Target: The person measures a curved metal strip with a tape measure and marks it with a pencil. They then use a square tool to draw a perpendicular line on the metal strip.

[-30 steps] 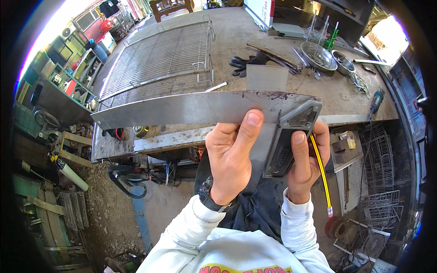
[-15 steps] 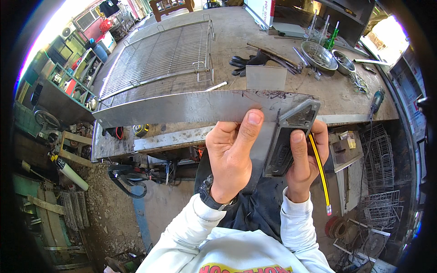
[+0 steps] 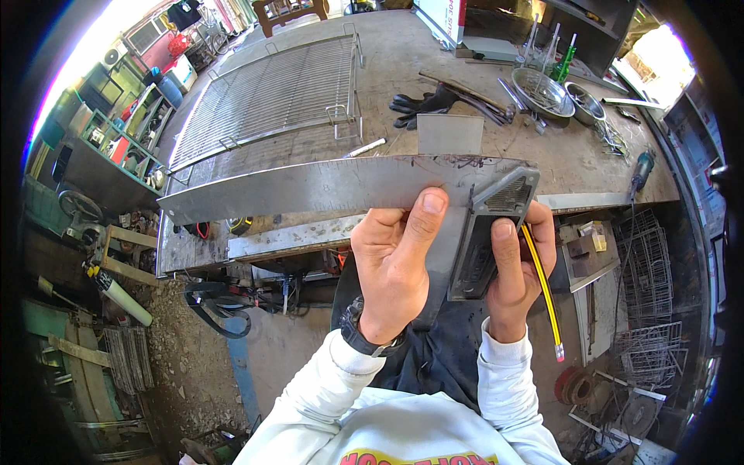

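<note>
A large try square [image 3: 310, 188] is held up in front of me, its long steel blade running left and its dark grey handle at the right. Behind the blade a flat sheet-metal strip [image 3: 443, 260] stands crosswise, showing above and below it. My left hand [image 3: 395, 260] pinches the blade's lower edge and the strip, thumb in front, fingers mostly hidden behind. My right hand [image 3: 518, 267] grips the handle with its thumb on the front face. A yellow and black striped pencil [image 3: 546, 298] is tucked among its fingers, eraser end pointing down.
Beyond the square lies a workbench [image 3: 387, 58] with a wire grill rack [image 3: 267, 97], black gloves [image 3: 422, 108] and metal bowls [image 3: 542, 94]. A green bottle [image 3: 564, 66] stands near the bowls. A corded power tool [image 3: 642, 172] rests at the right edge, a tape measure [image 3: 239, 225] at the front left.
Almost nothing differs. The square, the strip and my right hand have shifted very slightly left; both hands keep the same hold.
</note>
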`<state>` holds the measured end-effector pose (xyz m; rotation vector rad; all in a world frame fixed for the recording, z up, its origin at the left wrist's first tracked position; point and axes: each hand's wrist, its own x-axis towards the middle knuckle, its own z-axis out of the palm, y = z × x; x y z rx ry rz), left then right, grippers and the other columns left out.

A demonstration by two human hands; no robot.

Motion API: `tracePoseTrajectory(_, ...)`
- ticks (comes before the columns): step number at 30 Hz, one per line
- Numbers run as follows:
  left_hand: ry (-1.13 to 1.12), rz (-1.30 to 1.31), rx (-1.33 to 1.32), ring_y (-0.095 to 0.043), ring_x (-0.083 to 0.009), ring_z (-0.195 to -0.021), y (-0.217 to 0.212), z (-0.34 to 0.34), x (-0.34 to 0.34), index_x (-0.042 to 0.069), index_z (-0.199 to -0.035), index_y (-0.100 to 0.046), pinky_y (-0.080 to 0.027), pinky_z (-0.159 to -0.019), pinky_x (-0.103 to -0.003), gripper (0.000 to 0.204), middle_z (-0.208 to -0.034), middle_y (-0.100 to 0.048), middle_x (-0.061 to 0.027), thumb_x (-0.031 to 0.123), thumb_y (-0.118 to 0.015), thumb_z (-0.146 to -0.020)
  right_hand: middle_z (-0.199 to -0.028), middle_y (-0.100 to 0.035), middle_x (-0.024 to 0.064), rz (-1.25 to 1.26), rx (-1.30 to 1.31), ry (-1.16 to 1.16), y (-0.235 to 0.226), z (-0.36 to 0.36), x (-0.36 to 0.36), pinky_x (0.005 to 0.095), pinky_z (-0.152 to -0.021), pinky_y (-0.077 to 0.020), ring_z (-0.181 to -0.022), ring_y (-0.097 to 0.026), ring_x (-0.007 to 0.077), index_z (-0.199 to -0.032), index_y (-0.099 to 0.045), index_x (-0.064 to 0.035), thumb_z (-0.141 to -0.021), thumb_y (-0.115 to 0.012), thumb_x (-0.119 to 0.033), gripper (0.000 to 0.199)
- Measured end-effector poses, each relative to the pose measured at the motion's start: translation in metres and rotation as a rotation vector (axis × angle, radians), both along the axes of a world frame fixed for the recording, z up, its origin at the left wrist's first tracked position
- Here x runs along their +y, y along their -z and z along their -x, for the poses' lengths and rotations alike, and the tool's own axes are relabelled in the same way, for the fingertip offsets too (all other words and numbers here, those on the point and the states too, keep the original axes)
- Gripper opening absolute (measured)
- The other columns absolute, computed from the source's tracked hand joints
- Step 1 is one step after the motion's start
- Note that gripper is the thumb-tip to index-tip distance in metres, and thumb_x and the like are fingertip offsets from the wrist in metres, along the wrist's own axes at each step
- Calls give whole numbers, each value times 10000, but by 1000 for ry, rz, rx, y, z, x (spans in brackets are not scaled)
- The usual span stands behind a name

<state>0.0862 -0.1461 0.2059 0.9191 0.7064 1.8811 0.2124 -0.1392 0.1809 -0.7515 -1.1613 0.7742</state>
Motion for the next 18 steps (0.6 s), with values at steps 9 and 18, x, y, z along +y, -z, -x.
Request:
tracePoseTrajectory(9, 24, 30, 17, -432, 0, -724, 7, 2, 1, -7, -923, -732, -307, -620, -203, 229, -832, -630, 76, 187, -733, -1046, -947, -626, -33, 51, 26, -13, 0, 1, 0, 198, -741, -388, -809, -484, 28, -1158, -633, -9, -1014, -749, -203, 269)
tracePoseTrajectory(18, -60, 8, 72, -505, -25, -798, 11, 3, 2, -19, -935, -741, -388, -706, -209, 201, -873, -678, 49, 152, -732, -1040, -1161, -691, 153, -106, 57, 133, -5, -26, 12, 327, -827, -545, -963, -670, 190, -1428, -538, 26, -1135, -417, -400, 531)
